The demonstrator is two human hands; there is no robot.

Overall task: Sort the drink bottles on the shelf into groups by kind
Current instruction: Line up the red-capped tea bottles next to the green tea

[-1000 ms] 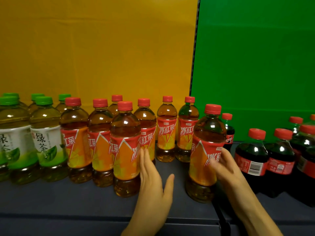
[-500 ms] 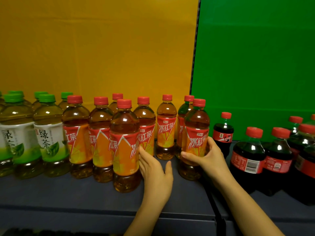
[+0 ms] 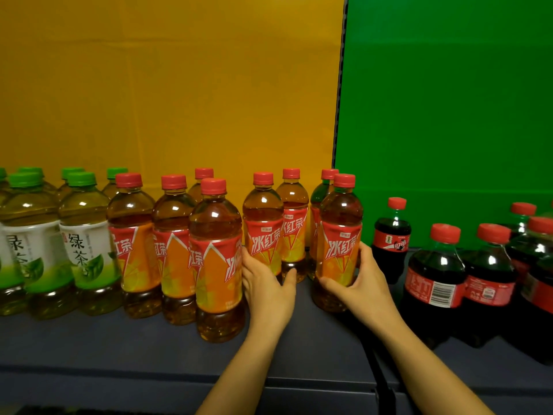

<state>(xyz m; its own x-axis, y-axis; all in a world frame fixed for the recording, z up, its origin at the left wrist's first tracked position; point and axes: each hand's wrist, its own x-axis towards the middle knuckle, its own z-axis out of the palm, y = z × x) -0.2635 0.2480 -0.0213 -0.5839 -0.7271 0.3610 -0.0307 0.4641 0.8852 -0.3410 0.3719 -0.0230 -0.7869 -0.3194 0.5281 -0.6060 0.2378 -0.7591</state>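
Several red-capped iced tea bottles (image 3: 172, 250) with orange-red labels stand in the middle of the dark shelf (image 3: 119, 348). My right hand (image 3: 363, 283) is wrapped around the rightmost iced tea bottle (image 3: 339, 235), which stands upright on the shelf in front of another one. My left hand (image 3: 269, 286) lies open between two iced tea bottles, its fingers flat against the front bottle (image 3: 217, 259) and its thumb pointing right. Green-capped green tea bottles (image 3: 85, 235) are grouped at the left. Dark cola bottles (image 3: 434, 280) with red caps stand at the right.
A yellow backdrop (image 3: 179, 85) is behind the teas and a green one (image 3: 449, 100) behind the colas. A small cola bottle (image 3: 392, 238) stands just right of my right hand. A black divider (image 3: 380, 384) crosses the shelf's front edge below my right forearm.
My right hand has carried the iced tea bottle from the front near the colas back and left, up against the iced tea group. My left hand has stayed beside the front bottle.
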